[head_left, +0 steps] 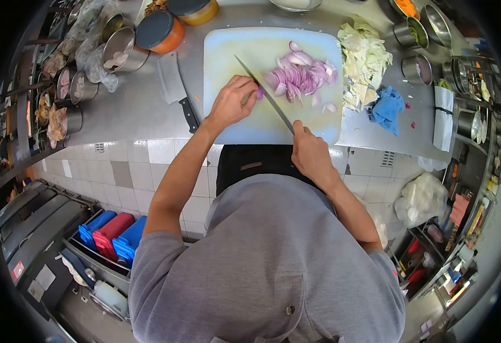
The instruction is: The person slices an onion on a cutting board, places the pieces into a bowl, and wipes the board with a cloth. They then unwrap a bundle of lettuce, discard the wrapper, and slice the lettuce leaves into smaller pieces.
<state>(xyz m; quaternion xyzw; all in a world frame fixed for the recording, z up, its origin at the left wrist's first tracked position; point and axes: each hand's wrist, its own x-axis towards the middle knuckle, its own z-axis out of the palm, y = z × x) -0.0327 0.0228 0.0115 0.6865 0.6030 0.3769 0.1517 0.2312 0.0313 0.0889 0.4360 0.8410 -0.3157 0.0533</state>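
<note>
My right hand (311, 150) is closed around the handle of a long kitchen knife (270, 100), its blade slanting up and left across the white cutting board (222, 57). On the blade's left side, my left hand (233, 102) has its fingers curled on a small piece of red onion (259, 93), mostly hidden by the fingertips. Sliced red onion (302, 77) lies in a loose pile on the board, right of the blade. A cleaver (172, 80) with a black handle rests on the steel table, left of the board.
Cabbage leaves (365, 57) and a blue cloth (387, 108) lie right of the board. Steel bowls (417, 70) stand farther right. Lidded orange tubs (160, 31) and a steel pot (125, 50) stand at the back left. The steel table's (147, 128) front edge is near my waist.
</note>
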